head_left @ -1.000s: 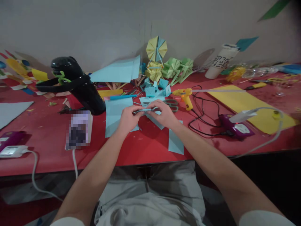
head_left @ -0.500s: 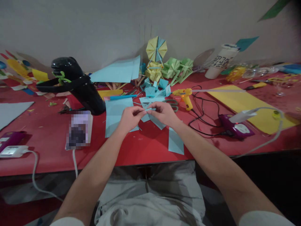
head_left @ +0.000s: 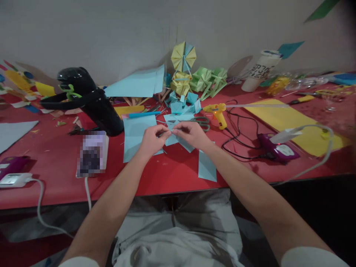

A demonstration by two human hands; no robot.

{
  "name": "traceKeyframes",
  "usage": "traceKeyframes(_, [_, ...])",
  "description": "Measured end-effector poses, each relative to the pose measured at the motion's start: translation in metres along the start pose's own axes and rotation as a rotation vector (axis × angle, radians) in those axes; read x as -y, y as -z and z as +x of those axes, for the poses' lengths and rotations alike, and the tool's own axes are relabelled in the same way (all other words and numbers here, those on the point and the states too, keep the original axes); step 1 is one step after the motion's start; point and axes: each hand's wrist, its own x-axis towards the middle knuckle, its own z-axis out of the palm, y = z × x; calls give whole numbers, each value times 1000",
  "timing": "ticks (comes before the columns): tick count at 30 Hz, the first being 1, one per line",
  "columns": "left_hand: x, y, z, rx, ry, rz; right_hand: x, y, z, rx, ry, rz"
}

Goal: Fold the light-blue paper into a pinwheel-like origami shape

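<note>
My left hand (head_left: 152, 140) and my right hand (head_left: 191, 134) meet over the middle of the red table, fingertips almost touching. Both pinch a small piece of light blue paper (head_left: 171, 131), mostly hidden by the fingers. Under and around them lie light blue paper sheets (head_left: 135, 133). Just behind my right hand are scissors with dark green handles (head_left: 205, 119), partly covered. A blue paper square (head_left: 207, 167) lies below my right wrist. Farther back sit small folded blue paper pieces (head_left: 178, 106).
A yellow glue gun (head_left: 219, 115) with a black cord lies to the right, near a purple power strip (head_left: 278, 150) and yellow paper (head_left: 286, 118). On the left are a black bottle (head_left: 97, 107) and a phone (head_left: 91, 154). Yellow and green folded paper shapes (head_left: 182, 83) stand by the wall.
My fingertips have shifted slightly, and less of the small blue paper shows between them. The whole view has moved a little; the things on the table stay where they were.
</note>
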Motion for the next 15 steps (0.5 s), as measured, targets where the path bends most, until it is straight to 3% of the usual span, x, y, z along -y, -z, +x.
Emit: traceKeyframes(15, [-4, 0, -3, 54, -52, 72, 4, 1, -4, 1, 63, -79])
